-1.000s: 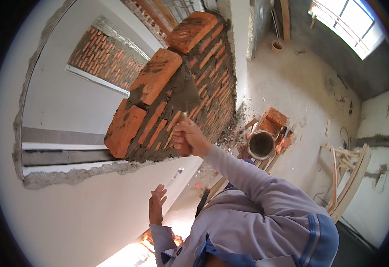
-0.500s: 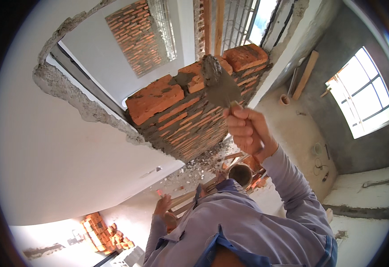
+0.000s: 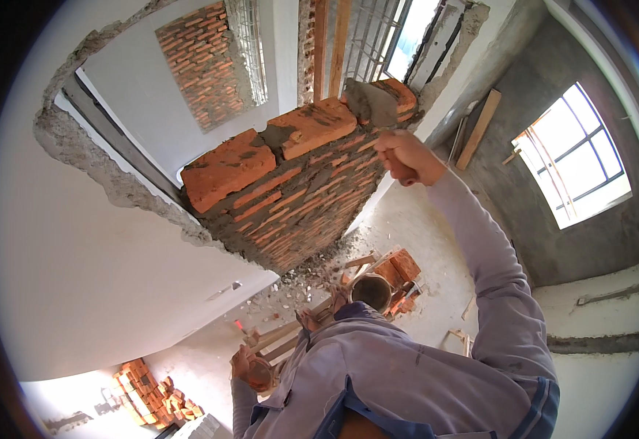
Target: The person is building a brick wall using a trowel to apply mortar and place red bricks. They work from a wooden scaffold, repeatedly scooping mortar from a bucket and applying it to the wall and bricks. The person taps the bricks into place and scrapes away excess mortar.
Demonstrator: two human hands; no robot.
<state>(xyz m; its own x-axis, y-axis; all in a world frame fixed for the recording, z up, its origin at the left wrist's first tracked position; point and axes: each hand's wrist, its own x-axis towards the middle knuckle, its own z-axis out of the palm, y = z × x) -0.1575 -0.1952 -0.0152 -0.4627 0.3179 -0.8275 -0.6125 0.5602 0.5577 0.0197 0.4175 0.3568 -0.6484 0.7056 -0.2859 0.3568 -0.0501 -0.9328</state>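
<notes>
My right hand [image 3: 409,157] is closed round the handle of a trowel [image 3: 380,106]. Its mortar-coated blade rests over the far right end of a brick wall's [image 3: 312,197] top course, covering part of the last brick [image 3: 400,96]. Left of the blade lie two more orange bricks, a middle one [image 3: 312,128] and a near one [image 3: 228,172], with grey mortar between them. Low at my left side, my left hand [image 3: 243,362] hangs with loosely bent fingers and nothing visible in it. A brownish-orange object [image 3: 262,375] beside it is too unclear to name.
Below me stand a round bucket [image 3: 371,293] and loose bricks [image 3: 401,267], near wooden bars [image 3: 279,342]. Rubble [image 3: 305,282] lies along the wall's foot. A broken plaster edge [image 3: 107,157] frames the opening at left. More bricks [image 3: 144,395] are piled at lower left.
My right hand has brought the trowel down onto the wall's far right end, and its blade has turned over there. The left hand has lowered slightly. The whole view has shifted a little.
</notes>
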